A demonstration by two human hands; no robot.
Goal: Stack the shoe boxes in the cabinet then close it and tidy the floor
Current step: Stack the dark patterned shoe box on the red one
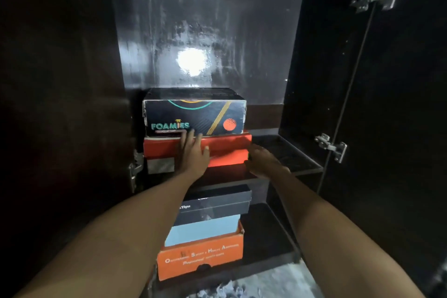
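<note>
Glossy dark cabinet point(208, 19); cardboard boxes point(193, 113); metal hinges point(331, 146).

- Two bare forearms are seen, entering from the frame's 7 and 5 o'clock corners.
- No sleeves are worn as far up as the arms are shown.
- The left hand point(193, 150) is shown bare.
- The right hand point(264, 161) is likewise bare; finer detail is lost to dim light and blur.

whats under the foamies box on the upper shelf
A red shoe box lies directly under the Foamies box. The left hand presses flat on its front and the right hand grips its right end. Anything beneath the red box is hidden.
</note>
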